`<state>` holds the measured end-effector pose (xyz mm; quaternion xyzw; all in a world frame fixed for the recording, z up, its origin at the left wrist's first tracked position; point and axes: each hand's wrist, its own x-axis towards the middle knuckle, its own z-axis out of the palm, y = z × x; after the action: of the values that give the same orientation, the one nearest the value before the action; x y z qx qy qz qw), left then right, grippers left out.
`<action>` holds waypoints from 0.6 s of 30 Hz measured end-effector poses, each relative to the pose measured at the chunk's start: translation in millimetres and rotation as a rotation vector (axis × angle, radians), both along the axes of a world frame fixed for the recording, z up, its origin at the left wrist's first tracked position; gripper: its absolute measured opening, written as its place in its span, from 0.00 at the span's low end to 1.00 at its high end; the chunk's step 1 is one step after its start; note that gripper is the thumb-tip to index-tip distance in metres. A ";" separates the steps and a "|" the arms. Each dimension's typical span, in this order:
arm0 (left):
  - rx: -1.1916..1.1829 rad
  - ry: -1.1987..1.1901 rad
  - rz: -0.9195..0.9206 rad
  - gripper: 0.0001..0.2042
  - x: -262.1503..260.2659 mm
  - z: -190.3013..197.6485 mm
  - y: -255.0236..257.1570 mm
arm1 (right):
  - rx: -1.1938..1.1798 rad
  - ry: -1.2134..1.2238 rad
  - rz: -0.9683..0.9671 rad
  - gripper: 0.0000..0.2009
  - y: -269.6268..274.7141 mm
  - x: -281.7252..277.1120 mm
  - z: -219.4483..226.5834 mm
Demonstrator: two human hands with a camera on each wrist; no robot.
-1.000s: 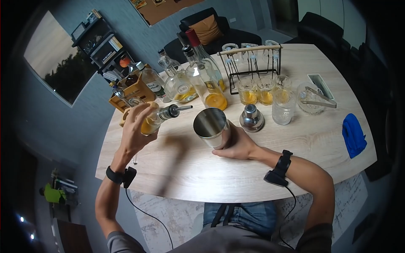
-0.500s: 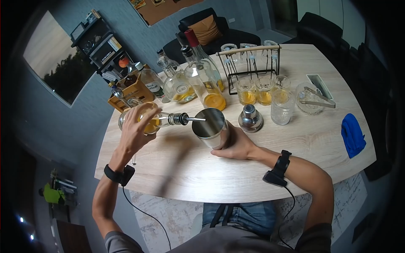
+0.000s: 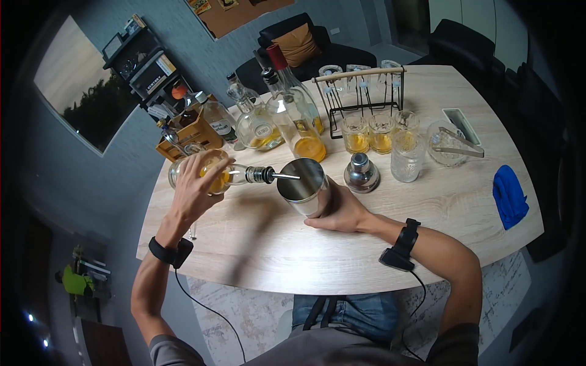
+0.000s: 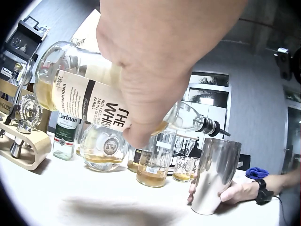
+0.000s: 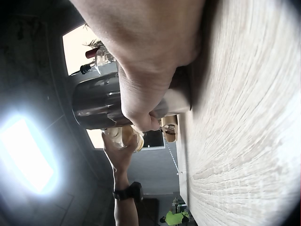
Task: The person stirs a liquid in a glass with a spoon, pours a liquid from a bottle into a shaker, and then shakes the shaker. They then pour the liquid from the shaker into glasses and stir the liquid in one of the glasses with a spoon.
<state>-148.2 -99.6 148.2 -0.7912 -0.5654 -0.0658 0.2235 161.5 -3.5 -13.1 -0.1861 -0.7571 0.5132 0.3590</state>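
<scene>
My left hand (image 3: 194,188) grips a glass whisky bottle (image 4: 89,94) with amber liquid in it. The bottle lies nearly level, its neck towards the right. Its metal pour spout (image 3: 287,176) reaches over the mouth of a steel shaker tin (image 3: 300,206); no stream shows clearly. Fingers and thumb of my right hand (image 3: 342,210) wrap round the tin's lower part. In the left wrist view the tin (image 4: 216,172) leans slightly, its base close to the tabletop. The shaker top (image 3: 361,177) stands right behind my right hand.
Several liquor bottles (image 3: 259,131) and a wooden caddy (image 3: 196,135) stand at the back left. Glasses with amber liquid (image 3: 356,141), an empty-looking tumbler (image 3: 407,161) and a glass rack (image 3: 360,73) are behind the shaker top. Tongs (image 3: 458,144) and a blue cloth (image 3: 510,196) lie right.
My left hand has tipped the bottle from a slant to nearly level and brought its spout rightward over the tin. My right hand and the tin have stayed in place.
</scene>
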 end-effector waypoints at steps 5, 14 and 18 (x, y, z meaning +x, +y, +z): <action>0.000 0.032 -0.010 0.47 -1.0 2.8 1.5 | 0.016 -0.016 -0.008 0.42 -0.1 0.3 0.7; 0.007 0.094 0.003 0.48 -1.1 3.5 2.6 | 0.006 -0.015 -0.002 0.43 0.1 0.1 0.1; 0.007 0.120 0.020 0.48 -1.4 4.8 3.1 | 0.015 -0.026 -0.009 0.43 -0.1 0.4 0.5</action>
<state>-149.7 -96.5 153.0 -0.7871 -0.5589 -0.0180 0.2604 161.9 -3.6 -12.6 -0.1935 -0.7646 0.5033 0.3530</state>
